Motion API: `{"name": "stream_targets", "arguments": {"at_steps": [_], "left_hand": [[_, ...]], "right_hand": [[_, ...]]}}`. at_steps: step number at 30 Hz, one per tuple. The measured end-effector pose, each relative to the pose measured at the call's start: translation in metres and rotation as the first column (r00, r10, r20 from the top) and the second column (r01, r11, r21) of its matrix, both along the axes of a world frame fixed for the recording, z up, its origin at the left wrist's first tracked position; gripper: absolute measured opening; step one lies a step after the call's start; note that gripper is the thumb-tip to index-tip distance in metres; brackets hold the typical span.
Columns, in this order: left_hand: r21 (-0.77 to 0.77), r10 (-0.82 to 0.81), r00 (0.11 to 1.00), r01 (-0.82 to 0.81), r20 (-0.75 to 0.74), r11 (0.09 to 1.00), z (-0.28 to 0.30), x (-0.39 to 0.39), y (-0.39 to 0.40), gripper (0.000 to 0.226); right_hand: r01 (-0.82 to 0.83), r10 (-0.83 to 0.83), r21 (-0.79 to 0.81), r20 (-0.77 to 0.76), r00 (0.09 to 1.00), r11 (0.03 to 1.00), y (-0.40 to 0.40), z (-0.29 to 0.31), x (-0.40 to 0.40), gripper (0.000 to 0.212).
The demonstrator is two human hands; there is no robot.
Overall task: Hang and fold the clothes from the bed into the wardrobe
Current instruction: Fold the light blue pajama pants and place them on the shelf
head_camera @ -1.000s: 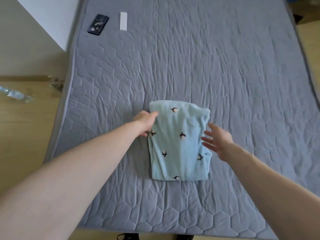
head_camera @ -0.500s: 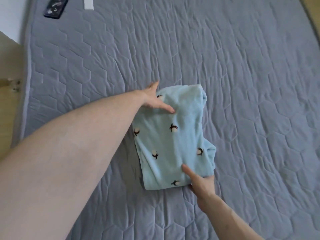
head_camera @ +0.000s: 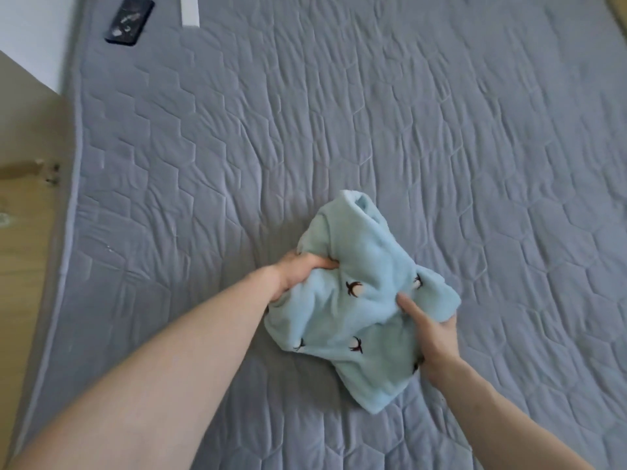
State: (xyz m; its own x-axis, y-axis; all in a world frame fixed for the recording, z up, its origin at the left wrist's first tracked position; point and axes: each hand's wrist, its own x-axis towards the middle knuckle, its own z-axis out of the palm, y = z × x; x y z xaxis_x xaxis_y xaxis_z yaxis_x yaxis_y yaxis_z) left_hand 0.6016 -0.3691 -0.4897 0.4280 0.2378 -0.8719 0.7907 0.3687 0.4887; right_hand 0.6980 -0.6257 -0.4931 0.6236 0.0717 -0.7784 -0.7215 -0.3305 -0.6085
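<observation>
**Folded light-blue garment, held in both hands over grey quilted bed**

Item 1. Light-blue fleece garment (head_camera: 364, 293), folded into a thick bundle, with small dark-and-white embroidered motifs. It sits in the lower centre of the frame, bunched and creased where it is held; whether its underside touches the cover cannot be told.

Item 2. Left hand (head_camera: 298, 274), at the bundle's left edge. Fingers are curled into the fabric, gripping a fold; fingertips are hidden inside the cloth.

Item 3. Right hand (head_camera: 431, 330), at the bundle's lower right edge. The thumb lies on top of the fabric, the remaining fingers go under it, pinching the layers between them.

Item 4. Bed (head_camera: 339, 113), covered by a grey quilted cover with hexagonal stitching, filling most of the frame.

Item 5. Dark phone (head_camera: 129, 20), flat on the bed at upper left.

Item 6. White strip (head_camera: 190, 10), just right of the phone, cut by the top edge.

Item 7. Wooden floor (head_camera: 23, 232), along the left side.
</observation>
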Motion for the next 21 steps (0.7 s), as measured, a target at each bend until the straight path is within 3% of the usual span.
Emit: {"name": "stream_targets", "arguments": {"at_steps": [4, 8, 14, 21], "left_hand": [[-0.013, 0.115, 0.993, -0.115, 0.038, 0.993, 0.020, -0.021, -0.010, 0.065], [-0.061, 0.212, 0.977, -0.209, 0.035, 0.976, 0.071, -0.065, -0.012, 0.061], [-0.177, 0.391, 0.919, -0.377, 0.054, 0.909, 0.212, -0.131, -0.026, 0.049], [-0.063, 0.532, 0.834, -0.529, 0.146, 0.847, 0.386, -0.217, -0.035, 0.067]], "right_hand": [[-0.119, 0.115, -0.017, -0.164, 0.980, 0.993, 0.004, 0.023, 0.020, 0.047], [-0.238, 0.232, -0.010, -0.181, 0.956, 0.971, 0.010, 0.083, 0.018, 0.037], [-0.366, 0.368, 0.048, -0.197, 0.909, 0.929, 0.023, 0.220, -0.008, 0.037], [-0.592, 0.603, 0.114, -0.160, 0.782, 0.798, 0.063, 0.377, -0.043, 0.060]]}}
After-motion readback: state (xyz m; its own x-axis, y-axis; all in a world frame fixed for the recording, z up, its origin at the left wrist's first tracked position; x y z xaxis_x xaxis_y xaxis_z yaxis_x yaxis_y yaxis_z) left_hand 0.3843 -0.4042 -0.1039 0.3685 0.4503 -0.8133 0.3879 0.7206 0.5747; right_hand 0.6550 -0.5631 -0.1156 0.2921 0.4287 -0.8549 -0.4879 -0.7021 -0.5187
